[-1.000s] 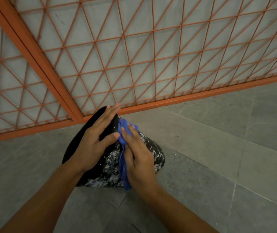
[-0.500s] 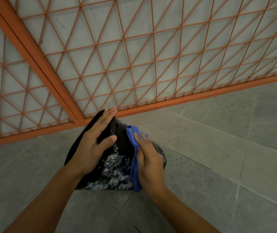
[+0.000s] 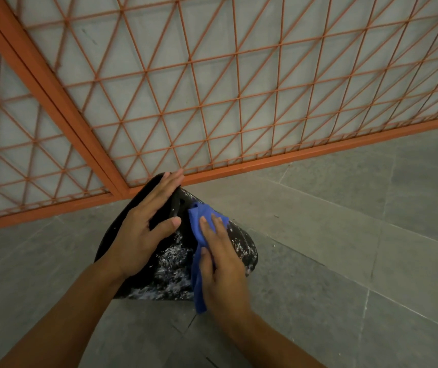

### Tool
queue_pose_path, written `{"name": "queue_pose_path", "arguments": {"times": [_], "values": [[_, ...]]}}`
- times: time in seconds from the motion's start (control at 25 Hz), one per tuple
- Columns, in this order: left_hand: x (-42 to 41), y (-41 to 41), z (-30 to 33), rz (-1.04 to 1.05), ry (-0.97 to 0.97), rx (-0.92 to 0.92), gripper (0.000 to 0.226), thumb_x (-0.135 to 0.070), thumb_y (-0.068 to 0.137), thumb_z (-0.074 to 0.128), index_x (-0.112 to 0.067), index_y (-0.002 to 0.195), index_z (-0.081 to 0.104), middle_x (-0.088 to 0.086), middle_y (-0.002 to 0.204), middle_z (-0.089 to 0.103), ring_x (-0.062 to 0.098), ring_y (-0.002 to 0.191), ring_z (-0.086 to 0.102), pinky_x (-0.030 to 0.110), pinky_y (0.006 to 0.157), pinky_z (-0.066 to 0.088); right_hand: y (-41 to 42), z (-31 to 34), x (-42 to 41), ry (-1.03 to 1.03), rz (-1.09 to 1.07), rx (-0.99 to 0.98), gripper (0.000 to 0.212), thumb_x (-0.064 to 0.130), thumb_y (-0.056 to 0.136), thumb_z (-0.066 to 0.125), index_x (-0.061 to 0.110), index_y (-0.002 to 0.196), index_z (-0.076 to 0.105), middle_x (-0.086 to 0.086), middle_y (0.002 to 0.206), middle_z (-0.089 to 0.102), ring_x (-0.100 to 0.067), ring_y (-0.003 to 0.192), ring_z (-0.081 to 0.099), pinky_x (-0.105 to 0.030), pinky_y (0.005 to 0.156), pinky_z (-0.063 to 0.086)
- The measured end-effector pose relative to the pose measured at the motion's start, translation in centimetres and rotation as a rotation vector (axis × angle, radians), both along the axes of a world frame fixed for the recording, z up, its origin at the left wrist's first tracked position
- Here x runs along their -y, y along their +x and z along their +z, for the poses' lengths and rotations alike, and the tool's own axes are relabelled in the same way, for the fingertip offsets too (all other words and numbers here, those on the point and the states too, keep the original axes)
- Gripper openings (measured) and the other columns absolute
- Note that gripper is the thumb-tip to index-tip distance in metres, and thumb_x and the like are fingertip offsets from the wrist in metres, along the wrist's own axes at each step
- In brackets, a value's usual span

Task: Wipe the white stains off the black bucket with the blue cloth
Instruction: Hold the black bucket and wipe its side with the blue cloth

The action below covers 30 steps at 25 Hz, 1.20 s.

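The black bucket (image 3: 171,272) lies tipped on the grey floor, its side speckled with white stains. My left hand (image 3: 143,229) rests flat on its upper left side, fingers reaching over the rim, holding it still. My right hand (image 3: 221,264) presses the blue cloth (image 3: 199,227) against the bucket's right side; a strip of the cloth hangs down below my palm.
An orange metal fence (image 3: 212,102) with a triangular grid stands just behind the bucket, its bottom rail (image 3: 292,155) running along the floor. Grey floor tiles (image 3: 345,248) spread to the right and front.
My right hand has slid the cloth along the bucket's side, first to the right and then up toward the rim. The left hand has kept its hold.
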<state>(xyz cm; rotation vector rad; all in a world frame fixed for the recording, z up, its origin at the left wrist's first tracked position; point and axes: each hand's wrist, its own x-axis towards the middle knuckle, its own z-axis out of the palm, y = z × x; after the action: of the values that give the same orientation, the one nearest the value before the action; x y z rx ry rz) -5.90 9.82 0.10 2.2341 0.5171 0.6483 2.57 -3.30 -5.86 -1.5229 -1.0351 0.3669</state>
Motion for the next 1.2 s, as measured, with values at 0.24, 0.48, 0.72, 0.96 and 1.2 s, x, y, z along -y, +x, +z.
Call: {"name": "queue_pose_path", "arguments": {"times": [0.24,0.48,0.72,0.96,1.2], "values": [[-0.3,-0.3,0.2,0.047,-0.024,0.01,0.059,-0.045,0.084,0.049,-0.049,0.14,0.032,-0.028,0.152,0.029,0.002,0.146,0.018,0.024,0.119,0.016,2.9,-0.7,-2.1,-0.01,-0.064,-0.051,0.043,0.002,0.092,0.04,0.019,0.132,0.044,0.009,0.14,0.034,-0.004,0.132,0.026,-0.016,0.111,0.019],[0.6,0.1,0.1,-0.013,0.015,0.014,0.07,-0.057,0.083,0.054,-0.032,0.145,0.034,-0.023,0.153,0.03,0.002,0.147,0.016,0.015,0.116,0.015,1.6,-1.0,-1.0,0.034,-0.049,0.023,0.045,0.004,0.089,0.039,0.017,0.132,0.042,0.008,0.139,0.035,0.002,0.132,0.023,-0.011,0.109,0.019],[0.6,0.2,0.2,-0.028,0.034,0.004,0.068,-0.052,0.084,0.054,-0.032,0.146,0.035,-0.024,0.153,0.03,0.003,0.147,0.017,0.013,0.116,0.014,1.6,-1.1,0.9,-0.069,-0.117,-0.166,0.044,-0.003,0.091,0.042,0.016,0.131,0.044,0.011,0.139,0.033,0.013,0.125,0.025,-0.017,0.109,0.026],[-0.4,-0.7,0.0,0.045,-0.003,0.028,0.057,-0.055,0.085,0.051,-0.052,0.139,0.035,-0.026,0.151,0.031,0.005,0.146,0.021,0.021,0.118,0.017,3.1,-1.0,-1.7,-0.044,-0.059,-0.138,0.042,0.001,0.094,0.039,0.019,0.132,0.043,-0.002,0.14,0.041,-0.019,0.13,0.038,-0.027,0.109,0.031],[-0.8,-1.0,-0.2,0.03,0.021,0.021,0.063,-0.065,0.085,0.049,-0.043,0.142,0.036,-0.02,0.154,0.031,0.008,0.147,0.021,0.022,0.118,0.018,0.1,-1.3,-0.4,0.038,0.021,0.004,0.041,0.021,0.092,0.032,0.033,0.131,0.032,0.007,0.144,0.031,-0.002,0.134,0.023,-0.019,0.111,0.021]]}}
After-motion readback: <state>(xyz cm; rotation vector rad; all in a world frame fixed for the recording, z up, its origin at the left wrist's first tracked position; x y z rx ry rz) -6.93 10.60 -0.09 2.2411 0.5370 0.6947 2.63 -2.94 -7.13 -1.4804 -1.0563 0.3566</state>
